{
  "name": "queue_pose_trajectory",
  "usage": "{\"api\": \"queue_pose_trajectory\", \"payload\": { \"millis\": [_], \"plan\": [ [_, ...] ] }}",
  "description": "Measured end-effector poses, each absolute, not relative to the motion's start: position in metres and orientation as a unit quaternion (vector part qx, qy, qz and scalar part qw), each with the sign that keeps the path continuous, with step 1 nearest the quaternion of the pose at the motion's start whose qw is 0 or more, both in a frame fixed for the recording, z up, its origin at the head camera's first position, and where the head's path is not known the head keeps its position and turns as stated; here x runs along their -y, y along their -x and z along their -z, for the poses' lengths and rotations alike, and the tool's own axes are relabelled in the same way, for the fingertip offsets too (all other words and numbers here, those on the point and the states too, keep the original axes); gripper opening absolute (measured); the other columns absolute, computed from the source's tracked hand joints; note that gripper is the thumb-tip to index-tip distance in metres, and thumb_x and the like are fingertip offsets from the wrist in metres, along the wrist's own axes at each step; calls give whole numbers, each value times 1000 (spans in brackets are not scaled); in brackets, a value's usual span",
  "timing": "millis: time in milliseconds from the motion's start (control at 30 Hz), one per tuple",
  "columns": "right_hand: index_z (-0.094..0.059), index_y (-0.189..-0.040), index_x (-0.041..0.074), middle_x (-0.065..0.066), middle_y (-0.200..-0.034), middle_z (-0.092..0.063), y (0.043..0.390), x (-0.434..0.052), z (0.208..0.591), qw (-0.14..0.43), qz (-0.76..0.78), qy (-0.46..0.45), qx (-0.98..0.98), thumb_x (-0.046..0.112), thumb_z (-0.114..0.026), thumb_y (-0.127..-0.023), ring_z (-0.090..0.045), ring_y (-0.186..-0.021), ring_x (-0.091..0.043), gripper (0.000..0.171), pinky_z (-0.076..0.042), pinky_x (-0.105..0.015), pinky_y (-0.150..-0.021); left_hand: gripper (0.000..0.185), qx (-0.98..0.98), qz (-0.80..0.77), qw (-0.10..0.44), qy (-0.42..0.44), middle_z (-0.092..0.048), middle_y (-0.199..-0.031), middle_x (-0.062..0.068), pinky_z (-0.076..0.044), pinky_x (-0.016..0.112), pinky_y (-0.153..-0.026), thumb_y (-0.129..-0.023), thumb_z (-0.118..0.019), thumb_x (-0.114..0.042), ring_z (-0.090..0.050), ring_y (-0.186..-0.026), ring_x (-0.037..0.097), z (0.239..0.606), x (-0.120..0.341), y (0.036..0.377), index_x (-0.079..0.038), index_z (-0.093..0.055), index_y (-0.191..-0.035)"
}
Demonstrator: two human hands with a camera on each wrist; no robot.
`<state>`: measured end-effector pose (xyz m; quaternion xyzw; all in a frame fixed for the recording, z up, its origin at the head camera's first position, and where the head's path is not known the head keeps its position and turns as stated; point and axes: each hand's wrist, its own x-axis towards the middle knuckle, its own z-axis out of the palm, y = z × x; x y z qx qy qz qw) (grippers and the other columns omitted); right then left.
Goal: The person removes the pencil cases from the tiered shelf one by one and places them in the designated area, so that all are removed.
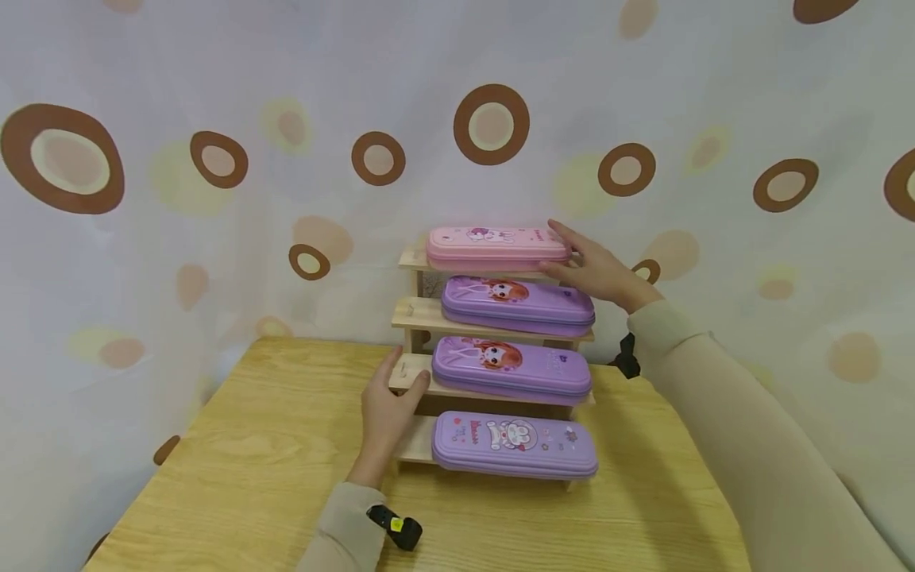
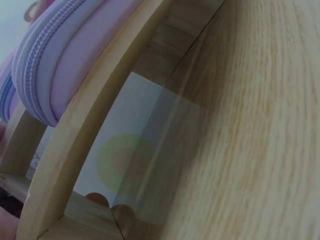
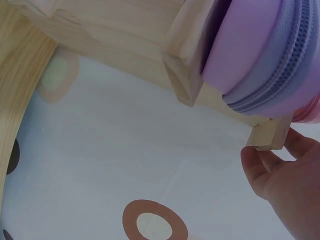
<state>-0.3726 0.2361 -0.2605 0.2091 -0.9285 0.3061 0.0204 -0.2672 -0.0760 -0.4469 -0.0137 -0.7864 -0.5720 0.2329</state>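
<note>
Right hand at the right end of the pink pencil case on the top step of the wooden tiered rack, fingers straight, touching its edge. Left hand against the rack's left side, fingers relaxed. Three purple pencil cases below. Bare wood-grain table left of the rack; spotted curtain close behind.
</note>
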Motion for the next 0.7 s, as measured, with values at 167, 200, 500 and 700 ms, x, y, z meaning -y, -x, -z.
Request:
{"api": "queue_pose_trajectory", "payload": {
  "millis": [167, 200, 500, 700],
  "plan": [
    [-12, -146, 29, -8, -149, -16, 376, -235, 260, 15, -281, -210, 936, 50, -60, -81, -18, -132, -37, 84, -18, -58, -101, 62, 788, 573, 224, 20, -46, -133, -2, -31, 37, -101, -79, -68, -40, -38, -124, 18, 450, 78, 269, -16, -47, -133],
    [-13, -146, 30, -9, -149, -17, 377, -235, 261, 16, -279, -209, 937, 50, -61, -81, -19, -131, -38, 84, -18, -59, -101, 62, 789, 572, 223, 19, -45, -133, -3, -31, 37, -101, -79, -68, -40, -37, -124, 18, 451, 79, 269, -17, -47, -133],
    [-27, -144, 29, -12, -143, -30, 381, -231, 262, 63, -276, -180, 942, 48, -64, -79, -25, -130, -35, 77, -23, -57, -100, 63, 791, 570, 220, 24, -43, -135, -5, -29, 37, -102, -80, -66, -43, -36, -125, 17, 451, 79, 269, -20, -45, -134],
    [-33, -141, 26, -15, -139, -36, 379, -229, 261, 89, -262, -169, 946, 49, -65, -78, -39, -117, -30, 75, -34, -51, -94, 63, 795, 566, 217, 20, -43, -135, -7, -29, 35, -102, -80, -65, -45, -35, -125, 15, 451, 80, 269, -22, -44, -134]
  ]
}}
